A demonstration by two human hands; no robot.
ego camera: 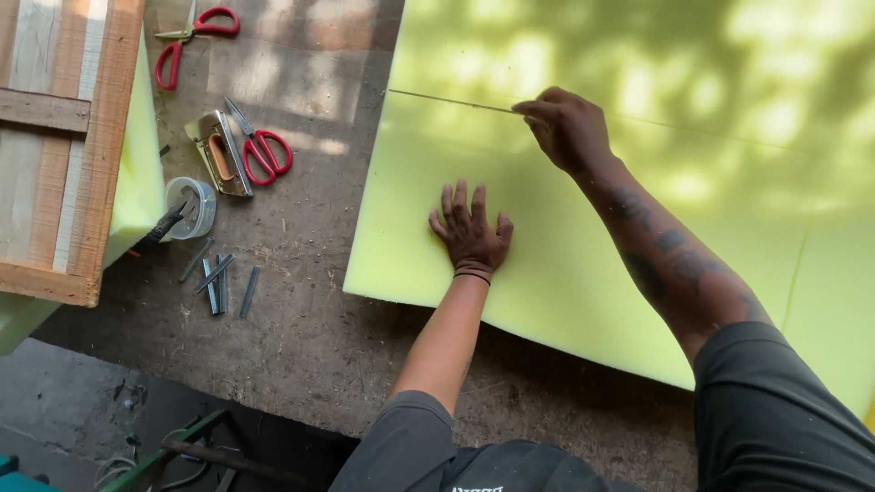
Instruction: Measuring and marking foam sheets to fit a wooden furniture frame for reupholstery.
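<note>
A large sheet of yellow-green foam [583,82] lies flat on a rough brown work surface [301,301]. My left hand [470,230] presses flat on the foam near its left edge, fingers spread, a dark band on the wrist. My right hand [565,126] is farther up the sheet, fingers pinched on something small at the end of a thin cut line [451,100] that runs across the foam. What the fingers pinch is hidden.
Left of the foam lie two red-handled scissors [264,150] [187,41], a metal staple gun [219,153], a roll of clear tape [193,205], several staple strips [219,278] and a wooden frame [64,137] over more foam.
</note>
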